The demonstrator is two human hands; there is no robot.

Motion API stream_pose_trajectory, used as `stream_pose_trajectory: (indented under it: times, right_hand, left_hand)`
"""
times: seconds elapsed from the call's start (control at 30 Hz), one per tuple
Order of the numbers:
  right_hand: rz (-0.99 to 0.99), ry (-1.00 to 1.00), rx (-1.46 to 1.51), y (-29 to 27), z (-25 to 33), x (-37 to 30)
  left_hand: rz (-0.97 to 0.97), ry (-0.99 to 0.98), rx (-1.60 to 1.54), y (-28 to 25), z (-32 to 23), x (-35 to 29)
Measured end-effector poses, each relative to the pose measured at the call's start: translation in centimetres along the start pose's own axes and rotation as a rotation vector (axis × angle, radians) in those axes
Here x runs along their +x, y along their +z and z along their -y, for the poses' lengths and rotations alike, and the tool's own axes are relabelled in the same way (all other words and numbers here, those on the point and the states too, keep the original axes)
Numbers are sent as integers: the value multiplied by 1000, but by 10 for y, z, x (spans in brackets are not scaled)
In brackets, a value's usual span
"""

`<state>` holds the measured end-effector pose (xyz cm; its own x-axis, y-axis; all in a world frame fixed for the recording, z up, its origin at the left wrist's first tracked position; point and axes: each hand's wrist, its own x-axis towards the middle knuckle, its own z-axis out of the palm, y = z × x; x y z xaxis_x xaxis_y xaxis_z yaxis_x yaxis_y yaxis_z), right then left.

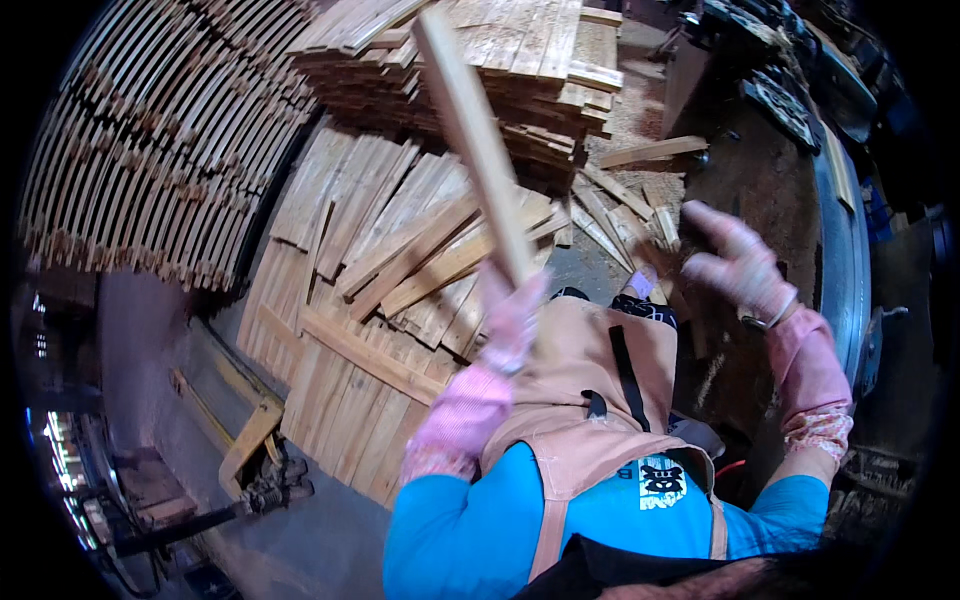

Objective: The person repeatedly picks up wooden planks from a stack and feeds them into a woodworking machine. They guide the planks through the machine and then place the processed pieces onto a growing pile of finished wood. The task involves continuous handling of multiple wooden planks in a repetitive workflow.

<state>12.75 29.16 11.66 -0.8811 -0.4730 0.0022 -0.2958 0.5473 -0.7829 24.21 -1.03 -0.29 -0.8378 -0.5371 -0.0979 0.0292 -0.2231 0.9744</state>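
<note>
A pale wooden plank rises from my left hand, whose gloved fingers are wrapped round its lower end. The plank stands tilted, its far end reaching up and slightly left over the stacked boards, and it is a little blurred. My right hand, in a pale pinkish glove, is held out to the right with fingers spread and nothing in it. Beneath the plank lie several loose wooden strips on a low pile of boards.
A taller stack of boards stands ahead. Rows of stacked slats fill the far left. Wood offcuts lie on the sawdust-strewn floor. A machine with a metal edge runs along my right. A yellow pallet truck stands at lower left.
</note>
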Motion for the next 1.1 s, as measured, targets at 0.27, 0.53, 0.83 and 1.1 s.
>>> stream_pose_trajectory:
  times: [0.27, 0.53, 0.83, 1.1]
  right_hand:
    - [-527, 109, 37, -28, 42, -93]
    - [-730, 978, -737, -52, 3, -290]
    - [-1093, 687, -930, -143, -94, -142]
    - [-987, 381, -539, -213, -171, -75]
  left_hand:
    - [998, 160, -448, 241, -60, 7]
    - [512, -125, 307, 60, 98, 62]
    - [-185, -275, 774, -174, 175, 34]
    - [-531, -525, 1645, -232, 174, 8]
